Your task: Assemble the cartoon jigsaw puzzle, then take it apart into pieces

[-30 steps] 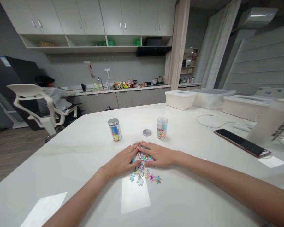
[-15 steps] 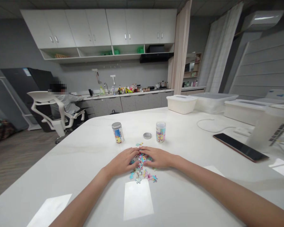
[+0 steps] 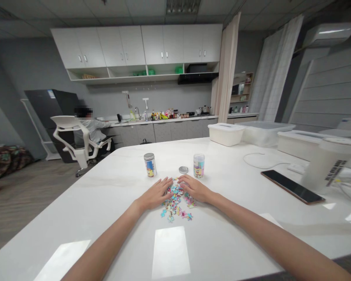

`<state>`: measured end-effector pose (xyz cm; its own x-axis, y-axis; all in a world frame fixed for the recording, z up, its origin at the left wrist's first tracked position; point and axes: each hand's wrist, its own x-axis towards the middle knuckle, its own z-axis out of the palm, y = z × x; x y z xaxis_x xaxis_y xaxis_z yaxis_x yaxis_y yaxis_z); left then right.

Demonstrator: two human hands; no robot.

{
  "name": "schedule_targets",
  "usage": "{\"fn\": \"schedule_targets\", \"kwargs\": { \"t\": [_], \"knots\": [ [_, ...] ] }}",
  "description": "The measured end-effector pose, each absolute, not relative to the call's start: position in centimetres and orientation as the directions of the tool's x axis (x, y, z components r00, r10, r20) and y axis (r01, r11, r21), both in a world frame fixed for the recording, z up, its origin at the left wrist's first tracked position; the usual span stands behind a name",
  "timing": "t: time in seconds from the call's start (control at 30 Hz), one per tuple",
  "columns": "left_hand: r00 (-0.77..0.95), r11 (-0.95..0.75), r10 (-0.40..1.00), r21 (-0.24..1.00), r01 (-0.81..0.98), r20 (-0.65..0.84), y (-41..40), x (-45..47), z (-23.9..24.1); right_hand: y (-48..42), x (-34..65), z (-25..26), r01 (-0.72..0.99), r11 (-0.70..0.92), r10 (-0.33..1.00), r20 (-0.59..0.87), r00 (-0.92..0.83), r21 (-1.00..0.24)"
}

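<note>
A heap of small colourful jigsaw pieces (image 3: 175, 203) lies on the white table (image 3: 105, 195) in front of me. My left hand (image 3: 155, 193) rests flat on the heap's left side, fingers stretched out. My right hand (image 3: 194, 188) lies flat on its right side, fingers also spread. The fingertips of both hands nearly meet above the pieces. Just behind them stand a capped small jar (image 3: 149, 164), a loose round metal lid (image 3: 183, 169) and an uncapped clear jar (image 3: 199, 165).
A black phone (image 3: 292, 186) lies to the right, beside a white appliance (image 3: 327, 164) and a white cable (image 3: 260, 156). White lidded bins (image 3: 226, 134) stand at the table's far edge. A person sits in a white chair (image 3: 76, 140) at the back left counter.
The camera has tilted up, showing more ceiling. My hands have slid slightly apart over the puzzle pieces, which now show more between them.
</note>
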<state>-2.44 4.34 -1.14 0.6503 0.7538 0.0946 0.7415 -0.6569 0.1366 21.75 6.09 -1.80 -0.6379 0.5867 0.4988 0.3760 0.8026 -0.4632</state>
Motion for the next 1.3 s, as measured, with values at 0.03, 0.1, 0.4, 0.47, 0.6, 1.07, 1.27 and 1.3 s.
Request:
{"fn": "schedule_targets", "kwargs": {
  "t": [0.03,0.1,0.4,0.47,0.6,1.07,1.27,1.3],
  "knots": [
    [0.661,-0.667,0.744,0.139,0.732,0.092,4.4,-2.4,-1.1,6.2,21.7,-2.0,0.404,0.791,0.606,0.502,-0.617,-0.459],
    [0.695,-0.703,0.711,0.137,0.698,0.107,4.3,-2.3,-1.0,6.4,21.7,-2.2,0.448,0.769,0.637,0.494,-0.592,-0.455],
    [0.798,-0.822,0.566,0.064,0.566,0.209,3.1,-1.9,0.3,6.9,21.8,-2.3,0.414,0.682,0.723,0.471,-0.506,-0.603],
    [0.8,-0.827,0.556,0.057,0.559,0.225,3.0,-1.9,0.3,7.0,21.9,-2.4,0.427,0.65,0.749,0.431,-0.503,-0.629],
    [0.786,-0.81,0.582,0.061,0.584,0.209,3.2,-2.0,0.0,7.0,22.0,-2.6,0.498,0.643,0.725,0.254,-0.64,-0.582],
    [0.753,-0.785,0.614,0.084,0.613,0.237,2.9,-1.7,0.4,6.2,22.0,-1.4,0.399,0.775,0.609,0.412,-0.678,-0.49],
    [0.627,-0.68,0.733,0.298,0.67,0.263,3.3,-2.7,0.5,6.1,21.9,-1.3,0.378,0.757,0.637,0.474,-0.608,-0.533],
    [0.609,-0.661,0.75,0.322,0.678,0.258,3.3,-3.1,0.7,6.1,21.9,-1.2,0.381,0.762,0.642,0.532,-0.552,-0.524]
  ]
}}
